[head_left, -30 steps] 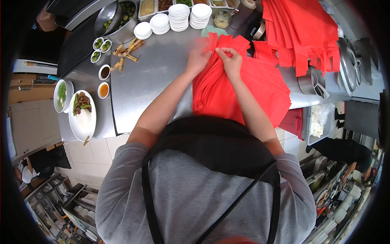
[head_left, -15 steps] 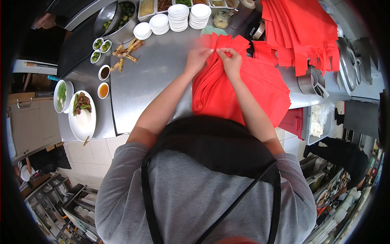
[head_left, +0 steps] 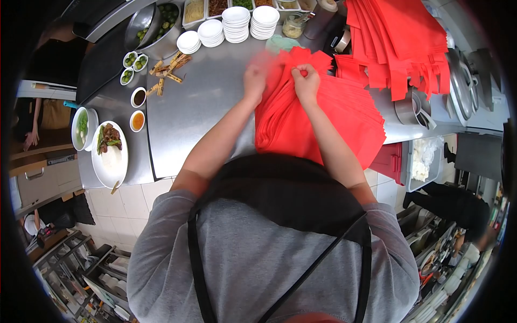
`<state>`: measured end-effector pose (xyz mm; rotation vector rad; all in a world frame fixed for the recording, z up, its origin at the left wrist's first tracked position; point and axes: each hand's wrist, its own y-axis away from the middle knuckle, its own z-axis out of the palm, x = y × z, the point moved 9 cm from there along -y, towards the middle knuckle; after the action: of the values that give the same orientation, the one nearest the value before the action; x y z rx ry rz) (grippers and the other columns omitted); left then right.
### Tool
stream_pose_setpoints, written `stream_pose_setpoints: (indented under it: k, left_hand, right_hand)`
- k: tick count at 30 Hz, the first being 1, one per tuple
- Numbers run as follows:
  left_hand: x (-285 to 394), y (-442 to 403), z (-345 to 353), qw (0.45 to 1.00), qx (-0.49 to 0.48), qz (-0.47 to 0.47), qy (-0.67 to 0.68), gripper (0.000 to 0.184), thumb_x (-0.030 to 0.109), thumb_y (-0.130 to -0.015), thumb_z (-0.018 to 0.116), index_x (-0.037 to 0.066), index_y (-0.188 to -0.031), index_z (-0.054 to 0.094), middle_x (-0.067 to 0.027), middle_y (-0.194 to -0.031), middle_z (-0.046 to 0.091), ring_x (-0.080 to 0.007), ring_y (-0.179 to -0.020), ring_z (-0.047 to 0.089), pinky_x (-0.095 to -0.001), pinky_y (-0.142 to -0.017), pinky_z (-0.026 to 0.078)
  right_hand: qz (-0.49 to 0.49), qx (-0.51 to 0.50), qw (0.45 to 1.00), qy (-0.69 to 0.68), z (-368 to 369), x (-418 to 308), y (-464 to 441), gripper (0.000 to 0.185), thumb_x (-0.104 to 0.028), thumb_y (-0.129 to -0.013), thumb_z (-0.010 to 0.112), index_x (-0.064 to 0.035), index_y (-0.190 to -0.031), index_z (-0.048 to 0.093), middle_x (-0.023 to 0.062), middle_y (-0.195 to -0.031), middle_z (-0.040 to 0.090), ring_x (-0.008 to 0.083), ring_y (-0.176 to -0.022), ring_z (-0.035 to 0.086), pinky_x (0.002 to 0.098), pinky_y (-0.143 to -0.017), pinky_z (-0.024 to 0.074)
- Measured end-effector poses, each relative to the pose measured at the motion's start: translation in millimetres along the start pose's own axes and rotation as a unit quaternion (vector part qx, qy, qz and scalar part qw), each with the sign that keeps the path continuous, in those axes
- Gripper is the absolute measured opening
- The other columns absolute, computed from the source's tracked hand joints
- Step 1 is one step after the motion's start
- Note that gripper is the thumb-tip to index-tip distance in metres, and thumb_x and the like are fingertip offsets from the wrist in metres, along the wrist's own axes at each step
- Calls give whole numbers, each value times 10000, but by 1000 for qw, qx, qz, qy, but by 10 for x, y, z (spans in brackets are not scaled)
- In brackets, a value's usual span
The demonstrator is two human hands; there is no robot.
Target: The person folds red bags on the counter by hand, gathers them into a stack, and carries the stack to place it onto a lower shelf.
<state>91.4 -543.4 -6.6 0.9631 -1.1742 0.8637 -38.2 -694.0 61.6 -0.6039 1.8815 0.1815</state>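
Observation:
A fanned stack of red fabric pieces (head_left: pixel 334 116) lies on the steel counter in front of me. My right hand (head_left: pixel 306 82) pinches a red edge near the top of the stack, thumb and fingers together. To its left, my left hand (head_left: pixel 255 81) is at the upper left side of the stack; its fingers are smeared by motion, so what they hold cannot be made out. More red fabric pieces (head_left: pixel 398 32) are heaped at the upper right.
Stacked white saucers (head_left: pixel 237 24) line the counter's back. A pot of green fruit (head_left: pixel 166 32), sauce cups (head_left: pixel 137 120) and an oval plate of food (head_left: pixel 110 161) are on the left. A metal pot (head_left: pixel 408 110) sits right. Other people are at both sides.
My left hand has moved slightly left, away from my right hand, and its fingers are blurred. My right hand has barely shifted. At the left, another person's arm has come into view.

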Motion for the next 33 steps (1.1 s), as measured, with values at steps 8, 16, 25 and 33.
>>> stream_pose_setpoints:
  k: [8,16,25,33]
  left_hand:
    - [-195,-47,-143,991,75,1,112,84,61,-827,499,36,-778,562,-74,-808,604,-129,-739,578,-243,-614,459]
    - [770,280,369,957,-125,145,-218,202,162,-757,648,6,-885,645,-74,-865,649,-102,-807,588,-231,-724,440]
    - [732,205,280,955,-34,249,-161,249,161,-732,650,52,-956,644,-120,-881,652,-146,-809,613,-261,-713,461]
    - [790,272,439,946,-180,134,-232,323,222,-702,693,13,-943,647,-110,-843,658,-116,-754,606,-255,-711,458]
  right_hand:
    - [-4,7,999,-37,-21,42,24,154,-163,-710,627,-14,-749,614,136,-714,596,248,-723,553,333,-683,429]
    - [-11,-24,993,-111,32,-35,8,162,-168,-758,603,-18,-801,645,113,-699,628,163,-684,589,283,-657,448]
    - [-3,-11,998,-69,-36,-90,28,95,-116,-726,631,-41,-781,614,94,-736,629,155,-698,575,282,-666,439]
    - [-26,7,994,-104,-49,-108,23,145,-137,-718,666,-29,-777,590,91,-725,614,152,-696,562,281,-664,436]
